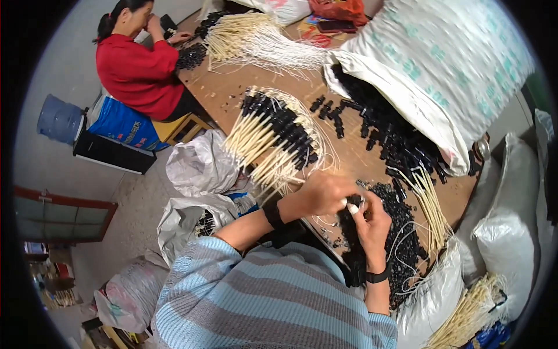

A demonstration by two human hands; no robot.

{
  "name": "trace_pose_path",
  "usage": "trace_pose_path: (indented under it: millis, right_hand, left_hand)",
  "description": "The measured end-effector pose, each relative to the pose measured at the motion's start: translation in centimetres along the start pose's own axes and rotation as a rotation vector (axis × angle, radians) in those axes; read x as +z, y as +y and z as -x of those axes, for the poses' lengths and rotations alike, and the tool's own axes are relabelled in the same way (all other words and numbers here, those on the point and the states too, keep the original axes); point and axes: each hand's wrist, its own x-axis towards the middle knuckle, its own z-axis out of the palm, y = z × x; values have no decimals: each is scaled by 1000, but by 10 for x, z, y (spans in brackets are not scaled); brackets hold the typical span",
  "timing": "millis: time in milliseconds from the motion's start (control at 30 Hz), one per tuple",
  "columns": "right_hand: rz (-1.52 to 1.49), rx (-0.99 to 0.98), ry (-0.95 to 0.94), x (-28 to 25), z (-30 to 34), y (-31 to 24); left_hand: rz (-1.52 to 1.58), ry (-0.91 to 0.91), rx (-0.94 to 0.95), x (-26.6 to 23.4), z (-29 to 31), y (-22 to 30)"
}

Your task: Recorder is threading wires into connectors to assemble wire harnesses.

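My left hand (322, 195) and my right hand (373, 224) meet over the near edge of the table, fingertips pinched close together. Between them is a small black plastic piece (354, 201), its shape partly covered by the fingers. Just beyond my left hand lies a stack of cream sticks (253, 141) with black plastic sleeves (285, 125) and thin white cords. Beside and beneath my right hand spreads a heap of tiny black parts (401, 224). Further right, bare cream sticks with cords (429, 203) lie on the table.
A large white woven sack (430, 64) spills black sleeves (378, 128) onto the table (226, 96). Another bundle of corded sticks (244, 38) lies at the far side, near a seated person in red (139, 72). Open sacks (203, 160) stand left; full sacks (511, 215) crowd the right.
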Motion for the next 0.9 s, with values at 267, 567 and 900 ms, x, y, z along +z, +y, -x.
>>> trace_pose_path:
  millis: [267, 567, 900]
  right_hand:
    - [61, -114, 291, -5, -24, 4]
    - [224, -9, 85, 1, -11, 39]
    - [582, 164, 308, -98, 3, 115]
  left_hand:
    - [-483, 505, -329, -93, 11, -106]
    - [-354, 316, -260, -62, -17, -87]
    - [323, -317, 139, 146, -118, -24]
